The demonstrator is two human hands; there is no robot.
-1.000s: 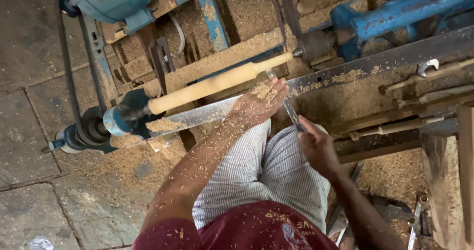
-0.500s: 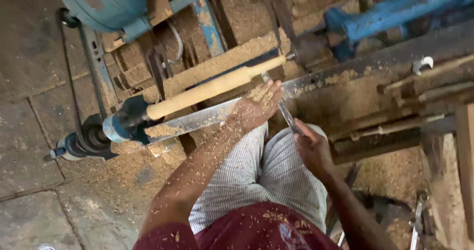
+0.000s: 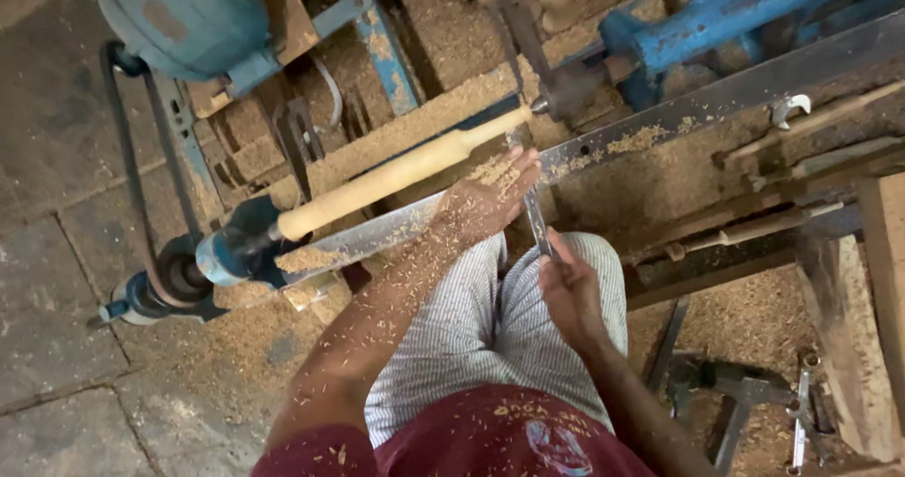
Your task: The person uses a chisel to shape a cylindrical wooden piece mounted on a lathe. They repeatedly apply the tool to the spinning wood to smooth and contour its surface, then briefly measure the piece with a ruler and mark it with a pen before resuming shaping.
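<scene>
A pale wooden spindle (image 3: 396, 172) is mounted in a lathe between a blue headstock chuck (image 3: 222, 251) and a blue tailstock (image 3: 650, 48). My left hand (image 3: 485, 199), dusted with shavings, rests on the long metal tool rest (image 3: 603, 147) and presses down the blade of a metal turning chisel (image 3: 534, 208). The chisel's tip meets the thin right end of the spindle. My right hand (image 3: 568, 288) grips the chisel's lower end above my striped-trousered knees.
A blue motor (image 3: 184, 15) with a drive belt (image 3: 132, 156) sits at the upper left. Sawdust covers the lathe bed and stone floor. Wooden beams (image 3: 872, 317) and metal wrenches (image 3: 801, 411) lie at the right. A spanner (image 3: 790, 109) rests on the rail.
The view has shifted slightly. My left hand and the chisel have slid a little along the rest toward the spindle's thin right end. My right hand keeps its grip.
</scene>
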